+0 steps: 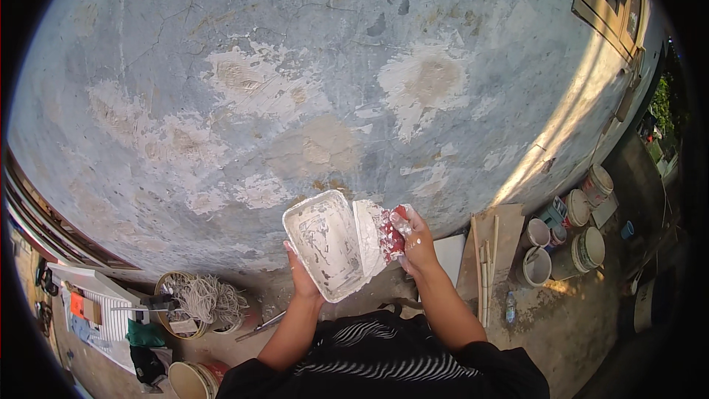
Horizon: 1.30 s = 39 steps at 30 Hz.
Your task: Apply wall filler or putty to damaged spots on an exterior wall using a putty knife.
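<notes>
My left hand (pixel 301 275) grips a white, putty-smeared rectangular tub (pixel 334 288) by its left side, its open face turned up toward me. Pale putty coats the inside in streaks. In my right hand (pixel 418 244) is a wide putty knife (pixel 365 233) with a red handle, held close against the tub's right rim. White putty covers the blade and spots my fingers. Beyond both hands stands a blue-grey wall (pixel 295 7) with rough white filler patches (pixel 266 81) and hairline cracks. Whether the blade touches the rim I cannot tell.
Several buckets (pixel 537 266) stand at the right near wooden sticks (pixel 485 273) and a leaning board (pixel 509 225). A plastic bottle (pixel 510 307) is on the floor. At the left are a bucket of tangled rope (pixel 210 299), another bucket (pixel 190 382) and a white corrugated panel (pixel 111 303).
</notes>
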Available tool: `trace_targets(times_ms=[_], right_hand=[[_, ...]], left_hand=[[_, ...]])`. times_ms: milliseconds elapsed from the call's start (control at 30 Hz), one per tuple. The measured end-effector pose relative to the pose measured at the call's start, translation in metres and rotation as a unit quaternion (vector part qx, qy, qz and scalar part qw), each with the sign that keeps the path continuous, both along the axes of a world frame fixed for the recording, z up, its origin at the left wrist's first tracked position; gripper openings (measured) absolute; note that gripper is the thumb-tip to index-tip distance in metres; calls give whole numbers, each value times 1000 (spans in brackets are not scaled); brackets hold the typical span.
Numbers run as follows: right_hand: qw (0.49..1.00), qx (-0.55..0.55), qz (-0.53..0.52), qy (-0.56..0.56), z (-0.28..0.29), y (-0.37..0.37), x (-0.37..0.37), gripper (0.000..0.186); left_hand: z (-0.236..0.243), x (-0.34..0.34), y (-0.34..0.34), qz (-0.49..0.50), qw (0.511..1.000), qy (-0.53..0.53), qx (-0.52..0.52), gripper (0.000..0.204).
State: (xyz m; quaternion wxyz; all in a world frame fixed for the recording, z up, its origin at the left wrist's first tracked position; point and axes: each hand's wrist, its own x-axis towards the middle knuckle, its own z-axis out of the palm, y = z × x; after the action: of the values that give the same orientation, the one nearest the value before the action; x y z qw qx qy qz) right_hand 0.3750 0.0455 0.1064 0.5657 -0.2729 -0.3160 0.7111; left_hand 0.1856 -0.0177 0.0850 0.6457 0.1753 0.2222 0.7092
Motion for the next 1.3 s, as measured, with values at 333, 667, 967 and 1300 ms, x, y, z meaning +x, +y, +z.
trace_targets(times_ms=[333, 667, 967, 1300], right_hand=[[997, -58, -25, -45, -15, 4, -15, 28], [994, -101, 8, 32, -25, 13, -6, 35], [990, -115, 16, 84, -16, 16, 4, 32], [977, -100, 96, 160, -50, 38, 32, 23]], left_hand=[[3, 18, -4, -17, 993, 109, 32, 82], [-30, 13, -2, -107, 983, 137, 65, 81], [-40, 17, -1, -148, 962, 223, 48, 87], [-13, 14, 10, -140, 982, 124, 30, 81]])
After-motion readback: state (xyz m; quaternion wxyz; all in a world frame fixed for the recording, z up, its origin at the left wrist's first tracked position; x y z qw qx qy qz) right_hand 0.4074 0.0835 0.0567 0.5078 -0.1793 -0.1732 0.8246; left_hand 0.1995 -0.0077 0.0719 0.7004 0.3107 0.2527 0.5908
